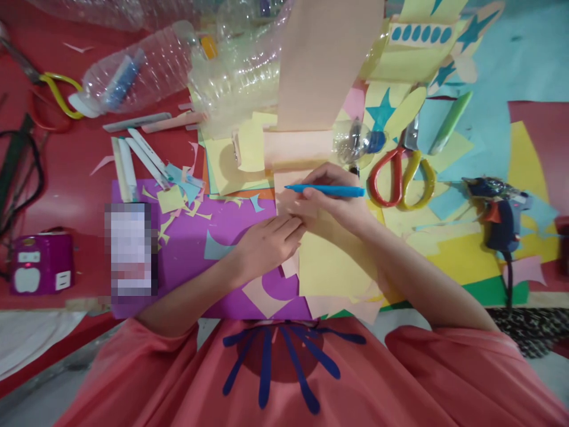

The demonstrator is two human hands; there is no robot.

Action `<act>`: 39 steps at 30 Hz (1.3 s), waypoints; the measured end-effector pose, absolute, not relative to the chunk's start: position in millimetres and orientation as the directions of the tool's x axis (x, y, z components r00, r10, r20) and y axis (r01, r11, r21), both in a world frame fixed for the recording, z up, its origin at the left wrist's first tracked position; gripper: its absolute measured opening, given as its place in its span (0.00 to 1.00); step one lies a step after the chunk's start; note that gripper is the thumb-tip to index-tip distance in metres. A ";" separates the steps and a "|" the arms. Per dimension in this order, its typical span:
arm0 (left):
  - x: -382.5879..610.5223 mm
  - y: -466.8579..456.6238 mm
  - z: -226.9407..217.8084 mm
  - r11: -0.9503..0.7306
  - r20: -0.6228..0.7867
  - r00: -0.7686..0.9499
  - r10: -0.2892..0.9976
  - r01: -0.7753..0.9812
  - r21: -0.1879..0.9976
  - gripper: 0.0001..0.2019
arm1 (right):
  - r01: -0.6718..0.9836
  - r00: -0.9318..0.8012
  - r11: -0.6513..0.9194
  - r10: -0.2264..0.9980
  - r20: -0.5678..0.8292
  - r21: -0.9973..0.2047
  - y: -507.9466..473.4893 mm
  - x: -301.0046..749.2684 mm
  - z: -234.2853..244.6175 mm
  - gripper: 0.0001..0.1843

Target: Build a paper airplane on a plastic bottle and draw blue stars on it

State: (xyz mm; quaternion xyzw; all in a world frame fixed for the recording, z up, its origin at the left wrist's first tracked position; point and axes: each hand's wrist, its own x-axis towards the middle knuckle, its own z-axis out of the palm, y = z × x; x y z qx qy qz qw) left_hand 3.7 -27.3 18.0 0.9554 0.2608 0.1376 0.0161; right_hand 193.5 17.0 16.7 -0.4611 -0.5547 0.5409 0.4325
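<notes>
My right hand (331, 204) is closed round a blue pen (326, 190), which lies level with its tip pointing left over a folded peach paper strip (293, 155). My left hand (267, 240) lies flat with fingers stretched out, pressing the lower end of that peach strip beside a yellow sheet (331, 267). A purple sheet (186, 249) lies under my left forearm.
Red-and-yellow scissors (400, 178) lie right of my hands, a blue glue gun (500, 210) farther right. Clear plastic bottles (146, 68) and glue sticks (133, 157) sit at the upper left, a purple box (40, 264) at the left edge. Paper scraps cover the red table (66, 184).
</notes>
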 end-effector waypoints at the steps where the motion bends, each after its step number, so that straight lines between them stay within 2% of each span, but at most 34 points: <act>1: 3.7 -28.0 17.9 -0.858 0.245 0.823 0.513 0.502 0.109 0.11 | 0.048 -0.203 -0.008 0.979 -0.018 -0.999 17.8 191.3 13.7 0.12; 15: 4.6 -29.8 17.1 -0.829 0.283 0.779 0.559 0.532 0.173 0.10 | 0.224 -0.252 0.027 0.967 -0.031 -0.974 15.4 185.8 7.9 0.10; 21: 5.4 -29.4 20.0 -0.833 0.342 0.762 0.550 0.531 0.156 0.11 | 0.223 -0.257 0.019 0.965 -0.041 -0.975 15.4 185.9 6.7 0.10; 39: 6.4 -29.5 20.1 -0.830 0.353 0.755 0.552 0.537 0.149 0.12 | 0.258 -0.271 0.008 0.960 -0.065 -0.966 15.7 186.4 10.5 0.07</act>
